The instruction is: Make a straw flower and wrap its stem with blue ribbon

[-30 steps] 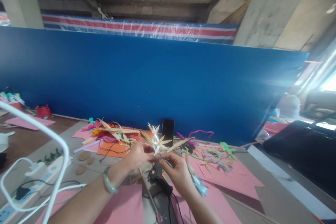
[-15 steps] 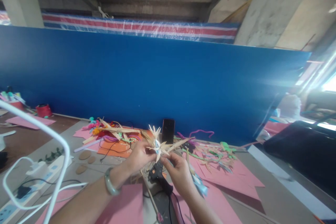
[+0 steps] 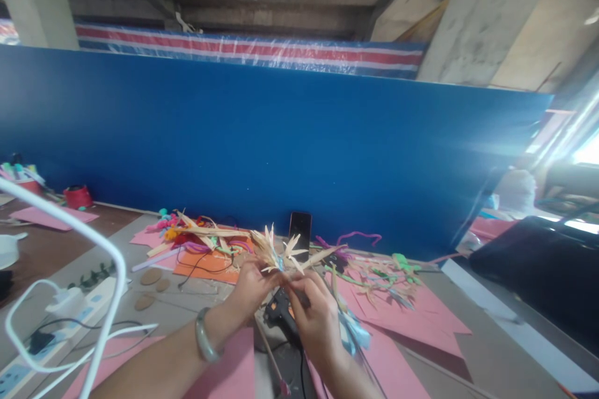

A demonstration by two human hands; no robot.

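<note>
A pale straw-coloured flower [image 3: 291, 249] made of dry pointed strips, with a bit of light blue at its middle, stands up between my two hands. My left hand [image 3: 255, 287], with a jade-like bangle on the wrist, pinches its base from the left. From the right, my right hand [image 3: 316, 308] closes its fingers on the same base, and the fingertips of both hands meet there. Just below them lies a black glue gun [image 3: 279, 313], partly covered by my right hand. Behind the flower a dark phone [image 3: 300, 230] leans upright against the blue board.
Colourful craft pieces lie on orange paper [image 3: 206, 267] at the left. Pink sheets [image 3: 435, 318] with dry strips spread at the right. A white power strip [image 3: 70, 330] and a curved white tube [image 3: 115, 255] are at the left. A blue board [image 3: 281, 137] rises behind.
Both hands have drawn closer together at the flower's base. The flower has turned, its petals now pointing more upward, and my right hand has tilted inward over the glue gun.
</note>
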